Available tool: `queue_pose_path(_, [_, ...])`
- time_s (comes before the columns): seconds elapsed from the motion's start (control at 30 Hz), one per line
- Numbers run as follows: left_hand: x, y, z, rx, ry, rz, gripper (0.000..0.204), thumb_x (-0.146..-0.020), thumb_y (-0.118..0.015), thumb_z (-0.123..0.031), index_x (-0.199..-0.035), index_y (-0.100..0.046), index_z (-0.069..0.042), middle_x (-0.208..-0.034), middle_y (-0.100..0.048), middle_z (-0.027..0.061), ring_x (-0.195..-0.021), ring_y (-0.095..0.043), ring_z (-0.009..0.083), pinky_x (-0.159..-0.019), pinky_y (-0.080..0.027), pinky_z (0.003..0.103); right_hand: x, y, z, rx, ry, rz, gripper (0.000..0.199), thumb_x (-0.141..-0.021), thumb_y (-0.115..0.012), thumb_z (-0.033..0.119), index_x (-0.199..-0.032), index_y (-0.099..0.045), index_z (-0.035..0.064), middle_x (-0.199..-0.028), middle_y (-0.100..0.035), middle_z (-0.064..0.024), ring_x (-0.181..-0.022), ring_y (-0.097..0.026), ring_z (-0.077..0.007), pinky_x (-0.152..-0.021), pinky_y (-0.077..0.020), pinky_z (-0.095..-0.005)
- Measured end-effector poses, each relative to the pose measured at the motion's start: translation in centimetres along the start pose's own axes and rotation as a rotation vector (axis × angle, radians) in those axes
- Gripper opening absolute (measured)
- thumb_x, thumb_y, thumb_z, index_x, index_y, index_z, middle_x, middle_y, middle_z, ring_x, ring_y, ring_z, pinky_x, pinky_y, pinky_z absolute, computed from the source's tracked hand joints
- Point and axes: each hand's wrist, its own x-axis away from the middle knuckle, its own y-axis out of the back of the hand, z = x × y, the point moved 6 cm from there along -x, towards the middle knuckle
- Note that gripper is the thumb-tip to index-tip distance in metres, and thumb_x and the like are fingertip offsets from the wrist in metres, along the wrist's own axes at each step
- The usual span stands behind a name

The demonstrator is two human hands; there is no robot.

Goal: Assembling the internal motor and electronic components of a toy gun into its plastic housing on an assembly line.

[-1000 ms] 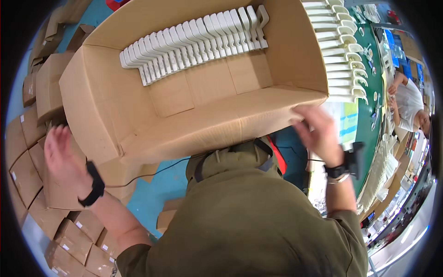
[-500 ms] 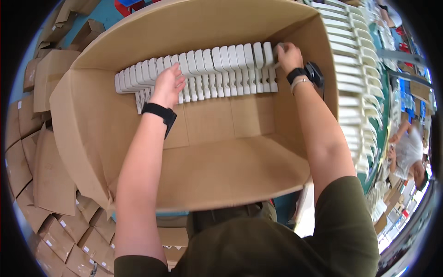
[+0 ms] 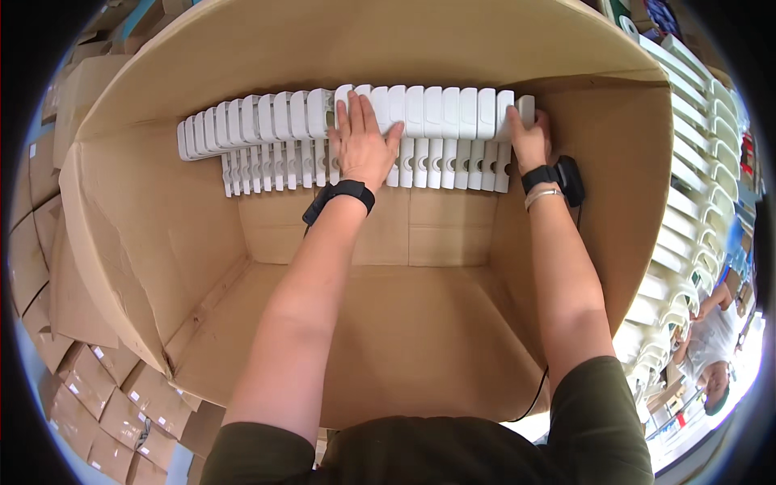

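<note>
Where white plastic parts (image 3: 267, 121) stand in curved row, left hand (image 3: 365, 144) lies flat, right hand (image 3: 529, 139) grips end piece (image 3: 525, 109).

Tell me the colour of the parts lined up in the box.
White parts, seen in the head view inside the brown cardboard box.

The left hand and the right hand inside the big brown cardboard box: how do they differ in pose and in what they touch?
The left hand lies flat, fingers spread, on the middle of the row of white plastic parts; the right hand curls around the row's right end, by the wall of the big brown cardboard box. The left wrist wears one black band; the right wears a black band with a small black device and a pale bracelet. Both hands are bare and touch the same row.
</note>
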Motion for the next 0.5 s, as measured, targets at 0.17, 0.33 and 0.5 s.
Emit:
queue_pose_path(0.17, [-1.0,1.9,2.9,0.526,0.191,-0.296,0.063,-0.077,-0.064,-0.028,-0.123,-0.038,0.006,-0.124,-0.039,0.0258,-0.119,-0.034,0.0386,-0.097,-0.032,0.045,0.8,-1.4,-0.3,-0.259,-0.053,-0.045,0.071,-0.073,-0.069,0.047,-0.118,-0.044,-0.0016,-0.114,-0.054,-0.0194,-0.104,-0.052,-0.0273,-0.088,-0.0415,-0.0344])
queue_pose_path(0.33, [-1.4,2.7,3.7,0.674,0.435,-0.109,0.07,-0.074,-0.067,-0.029,-0.124,-0.036,0.008,-0.124,-0.037,0.0288,-0.112,-0.04,0.0434,-0.093,-0.037,0.044,0.2,-1.6,0.3,-0.367,0.094,-0.061,0.077,-0.07,-0.075,0.04,-0.125,-0.04,-0.003,-0.115,-0.053,-0.017,-0.103,-0.051,-0.0219,-0.088,-0.0407,-0.0312])
queue_pose_path(0.5, [-0.1,2.5,0.9,-0.05,0.01,-0.141,0.08,-0.07,-0.069,-0.043,-0.128,-0.038,0.001,-0.13,-0.037,0.0261,-0.121,-0.038,0.0353,-0.096,-0.033,0.05,0.9,-3.0,2.0,-0.645,0.106,0.154,0.077,-0.07,-0.078,0.028,-0.128,-0.037,-0.0037,-0.114,-0.055,-0.0126,-0.102,-0.053,-0.0181,-0.089,-0.0405,-0.0285])
